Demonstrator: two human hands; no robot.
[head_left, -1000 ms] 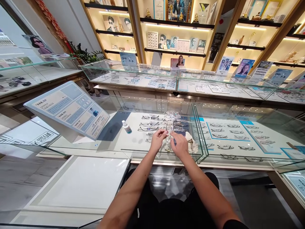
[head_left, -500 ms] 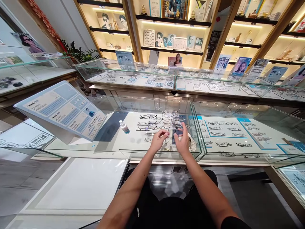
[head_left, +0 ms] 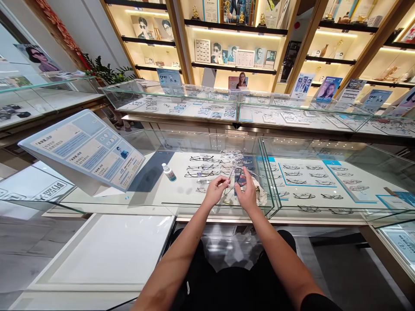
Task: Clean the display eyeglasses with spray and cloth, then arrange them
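Note:
Over the glass display counter, my left hand is closed, thumb and fingertips pinching a pair of eyeglasses. Their thin frame and dark temple stretch toward my right hand. That hand has its thumb and index finger apart beside the eyeglasses; whether it touches them I cannot tell. Just right of it lies a crumpled pale cloth. Below the hands is a small gold-coloured item, too small to make out. Rows of spectacle frames are beyond my left hand.
A small white-capped bottle stands left of the hands. Farther left, a slanted blue-and-white sign leans on the counter. A white open drawer or tray is at lower left. More glass cases stand across the aisle.
My right hand has shifted slightly left, closer to the eyeglasses, with its index finger bent a little inward. My left hand keeps its pinch in nearly the same place.

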